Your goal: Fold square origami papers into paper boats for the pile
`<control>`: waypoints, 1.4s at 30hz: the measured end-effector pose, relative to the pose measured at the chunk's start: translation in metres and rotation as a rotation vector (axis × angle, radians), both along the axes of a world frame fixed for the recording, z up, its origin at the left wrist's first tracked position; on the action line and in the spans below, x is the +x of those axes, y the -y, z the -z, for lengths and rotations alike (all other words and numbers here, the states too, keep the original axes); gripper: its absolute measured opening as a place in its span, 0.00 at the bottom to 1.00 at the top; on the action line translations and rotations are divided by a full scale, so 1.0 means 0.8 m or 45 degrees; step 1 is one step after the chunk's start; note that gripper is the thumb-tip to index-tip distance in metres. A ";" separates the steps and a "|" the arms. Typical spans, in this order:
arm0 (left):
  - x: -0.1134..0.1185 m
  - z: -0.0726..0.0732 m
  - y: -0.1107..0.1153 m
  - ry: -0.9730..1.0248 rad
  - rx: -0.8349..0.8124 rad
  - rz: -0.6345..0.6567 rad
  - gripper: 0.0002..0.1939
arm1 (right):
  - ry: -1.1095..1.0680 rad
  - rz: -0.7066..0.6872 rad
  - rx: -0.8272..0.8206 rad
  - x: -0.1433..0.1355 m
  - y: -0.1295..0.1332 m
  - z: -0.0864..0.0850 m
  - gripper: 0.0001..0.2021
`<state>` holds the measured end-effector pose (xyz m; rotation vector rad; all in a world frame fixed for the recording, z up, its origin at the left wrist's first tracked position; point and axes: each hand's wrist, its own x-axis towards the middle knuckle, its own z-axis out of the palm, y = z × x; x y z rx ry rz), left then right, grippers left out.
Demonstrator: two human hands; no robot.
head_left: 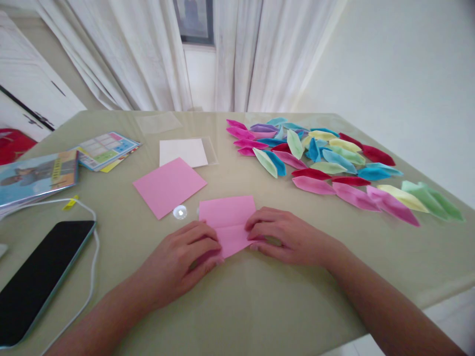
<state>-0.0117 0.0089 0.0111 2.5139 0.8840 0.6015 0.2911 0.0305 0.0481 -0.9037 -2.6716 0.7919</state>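
Observation:
A sheet of pink paper [232, 212] with a crease across it lies in front of me, its near edge angled. My left hand [189, 252] grips its lower left side, fingers on top and thumb at the near edge. At the right side, my right hand [285, 237] pinches the paper between curled fingers and thumb. Just beyond my left hand are a second pink sheet [168, 187], lying flat and turned at an angle, and a small round clear disc [180, 212]. White paper [181, 152] in a clear sleeve lies partly under that second sheet.
Many folded paper boats [315, 185] in several colours spread over the right side of the table [237, 316]. On the left are a phone [44, 277], a white cable [94, 267], a picture book [37, 178] and printed cards [109, 148]. Curtains [237, 54] hang behind.

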 end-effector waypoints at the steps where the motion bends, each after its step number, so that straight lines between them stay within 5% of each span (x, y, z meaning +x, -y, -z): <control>1: 0.001 0.002 0.000 0.021 0.020 -0.015 0.09 | -0.008 -0.005 -0.006 0.000 0.000 0.000 0.06; 7: 0.007 0.008 -0.001 0.070 0.169 -0.051 0.08 | -0.035 -0.003 -0.024 -0.005 0.002 0.001 0.04; 16: 0.004 0.013 -0.004 0.003 0.289 -0.178 0.11 | -0.143 0.236 -0.013 -0.013 -0.004 0.026 0.04; 20: 0.004 0.010 -0.002 -0.114 0.396 -0.103 0.13 | -0.162 0.340 -0.025 -0.017 -0.005 0.030 0.05; 24: 0.005 0.011 0.011 -0.220 0.544 -0.045 0.14 | -0.168 0.390 -0.027 -0.018 -0.005 0.032 0.05; 29: 0.013 0.017 0.038 -0.379 0.615 -0.196 0.24 | -0.189 0.382 -0.027 -0.018 -0.006 0.034 0.05; 42: 0.032 -0.002 0.064 -0.553 0.650 -0.240 0.32 | -0.224 0.354 0.099 -0.011 -0.007 0.034 0.06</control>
